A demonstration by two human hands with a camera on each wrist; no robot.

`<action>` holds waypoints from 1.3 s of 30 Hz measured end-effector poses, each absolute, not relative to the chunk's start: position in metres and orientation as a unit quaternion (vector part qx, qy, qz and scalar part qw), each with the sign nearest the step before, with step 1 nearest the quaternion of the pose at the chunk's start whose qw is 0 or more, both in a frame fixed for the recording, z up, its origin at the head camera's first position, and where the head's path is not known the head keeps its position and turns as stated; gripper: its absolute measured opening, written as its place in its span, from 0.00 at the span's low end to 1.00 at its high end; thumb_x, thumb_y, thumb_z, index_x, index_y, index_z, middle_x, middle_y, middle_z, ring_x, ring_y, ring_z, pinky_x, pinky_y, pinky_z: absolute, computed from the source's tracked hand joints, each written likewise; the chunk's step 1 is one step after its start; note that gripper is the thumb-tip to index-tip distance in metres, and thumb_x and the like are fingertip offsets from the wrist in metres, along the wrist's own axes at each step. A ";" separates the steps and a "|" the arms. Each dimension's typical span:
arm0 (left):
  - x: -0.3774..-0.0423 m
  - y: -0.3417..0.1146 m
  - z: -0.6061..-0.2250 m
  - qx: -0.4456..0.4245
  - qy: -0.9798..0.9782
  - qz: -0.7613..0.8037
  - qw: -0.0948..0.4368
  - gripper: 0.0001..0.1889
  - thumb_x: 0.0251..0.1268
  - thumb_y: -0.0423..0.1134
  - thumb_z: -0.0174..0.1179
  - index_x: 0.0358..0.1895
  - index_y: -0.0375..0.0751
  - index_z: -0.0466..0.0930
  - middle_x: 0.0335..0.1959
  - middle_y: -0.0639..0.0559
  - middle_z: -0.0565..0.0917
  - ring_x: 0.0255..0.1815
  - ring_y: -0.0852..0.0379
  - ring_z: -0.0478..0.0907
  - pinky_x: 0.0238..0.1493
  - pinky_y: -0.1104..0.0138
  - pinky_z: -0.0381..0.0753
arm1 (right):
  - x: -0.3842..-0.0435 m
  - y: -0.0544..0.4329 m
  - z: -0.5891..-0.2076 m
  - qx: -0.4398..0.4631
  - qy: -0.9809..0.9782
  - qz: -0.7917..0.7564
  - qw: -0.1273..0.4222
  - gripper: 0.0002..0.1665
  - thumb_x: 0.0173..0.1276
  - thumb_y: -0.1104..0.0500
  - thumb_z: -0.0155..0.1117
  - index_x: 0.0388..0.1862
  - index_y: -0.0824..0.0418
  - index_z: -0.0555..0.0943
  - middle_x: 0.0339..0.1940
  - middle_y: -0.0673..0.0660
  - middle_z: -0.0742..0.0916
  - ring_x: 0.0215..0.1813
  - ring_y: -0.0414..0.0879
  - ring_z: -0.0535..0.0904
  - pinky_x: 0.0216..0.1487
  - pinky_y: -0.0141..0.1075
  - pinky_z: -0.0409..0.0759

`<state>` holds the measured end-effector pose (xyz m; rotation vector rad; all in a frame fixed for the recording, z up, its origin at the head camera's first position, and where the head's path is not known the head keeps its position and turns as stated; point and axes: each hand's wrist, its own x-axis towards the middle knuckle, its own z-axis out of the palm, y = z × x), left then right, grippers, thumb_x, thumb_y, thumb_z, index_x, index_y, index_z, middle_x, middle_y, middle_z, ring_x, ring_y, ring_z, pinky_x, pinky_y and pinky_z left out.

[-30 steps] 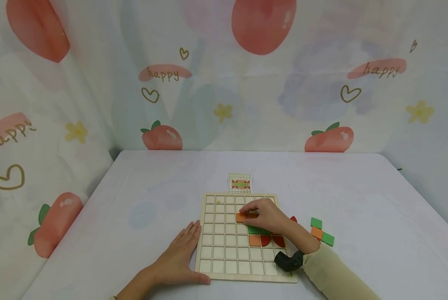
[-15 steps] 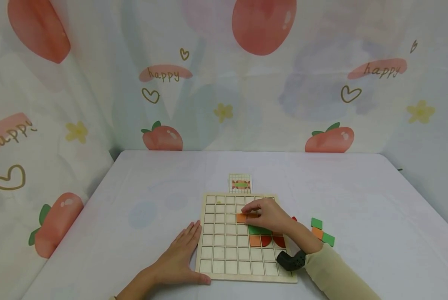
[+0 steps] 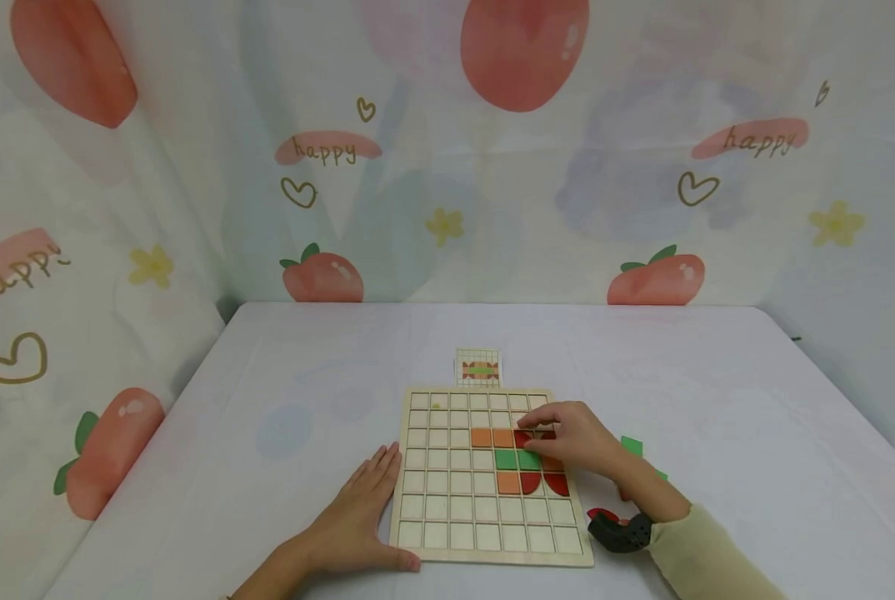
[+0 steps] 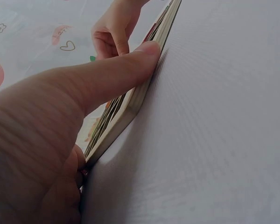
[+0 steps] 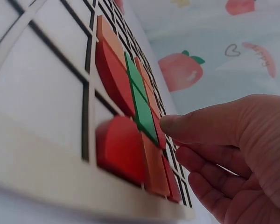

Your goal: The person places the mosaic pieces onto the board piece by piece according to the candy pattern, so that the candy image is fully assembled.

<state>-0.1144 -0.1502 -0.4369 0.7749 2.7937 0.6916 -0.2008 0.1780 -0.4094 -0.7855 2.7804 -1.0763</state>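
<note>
My left hand (image 3: 350, 521) braces a wooden grid board (image 3: 492, 557), fingers straight along its left side and thumb at the near edge. Over the board's right part, my right hand (image 3: 578, 437) has its thumb and index finger beside a red curved tile (image 3: 522, 437); in the right wrist view the thumb tip (image 5: 170, 125) appears at this tile, whether touching I cannot tell. Two orange tiles (image 3: 492, 437) lie left of it in the same row. Below are green tiles (image 3: 517, 460), then an orange tile (image 3: 508, 482) and red curved tiles (image 3: 556, 484). My right hand partly covers the rightmost tiles.
A small pattern card (image 3: 480, 369) lies beyond the board's far edge. Right of the board are loose tiles, including a green one (image 3: 632, 446) partly behind my forearm and a red one (image 3: 603, 514) beside the black wrist camera (image 3: 622, 533).
My right hand has moved right from the leftmost orange tile to near the red tile, uncovering the second orange tile and more green. My left hand stays put.
</note>
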 end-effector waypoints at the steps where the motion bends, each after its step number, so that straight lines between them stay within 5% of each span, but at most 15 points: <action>1: -0.114 -0.150 -0.437 0.258 0.935 0.230 0.081 0.66 0.37 0.78 0.55 0.72 0.35 0.38 0.74 0.47 0.39 0.72 0.52 0.33 0.68 0.56 0.39 | -0.200 0.180 -0.409 -0.246 0.905 -0.347 0.027 0.13 0.55 0.61 0.70 0.41 0.61 0.84 0.38 0.50 0.85 0.42 0.46 0.78 0.44 0.42 0.77; 39: -0.114 -0.150 -0.437 0.263 0.932 0.234 0.082 0.65 0.38 0.77 0.55 0.72 0.34 0.38 0.74 0.45 0.40 0.72 0.51 0.34 0.68 0.53 0.40 | -0.176 0.282 -0.411 -0.115 0.943 -0.312 -0.004 0.18 0.54 0.59 0.71 0.44 0.62 0.83 0.40 0.56 0.85 0.48 0.58 0.76 0.47 0.55 0.74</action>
